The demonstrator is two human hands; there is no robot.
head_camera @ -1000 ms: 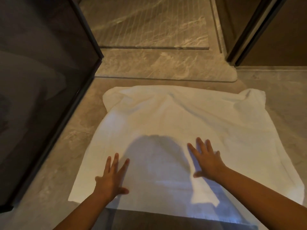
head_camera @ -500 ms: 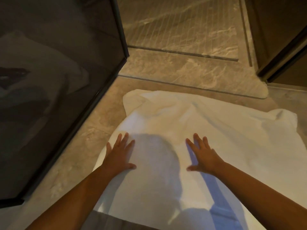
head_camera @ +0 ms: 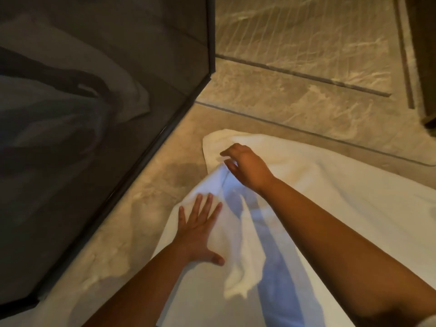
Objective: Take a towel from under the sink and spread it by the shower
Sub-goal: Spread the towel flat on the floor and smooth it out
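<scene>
A white towel [head_camera: 342, 199] lies spread on the beige stone floor in front of the shower threshold. Its far left corner is folded and bunched. My right hand [head_camera: 247, 167] reaches across to that corner, with thumb and fingers pinching a raised fold of the cloth. My left hand [head_camera: 199, 230] lies flat on the towel's left edge, fingers apart, pressing it down. My arms cast shadows over the near part of the towel.
A dark tinted glass shower panel [head_camera: 99, 119] with a black frame stands on the left, its corner post [head_camera: 211, 36] close to the towel. The grooved shower floor [head_camera: 306, 38] lies beyond a stone threshold [head_camera: 295, 107]. A dark door frame [head_camera: 424, 67] rises at the right.
My right hand left the middle of the towel, went to the far left corner and pinched a fold. My left hand stayed flat near the left edge. The view shifted left.
</scene>
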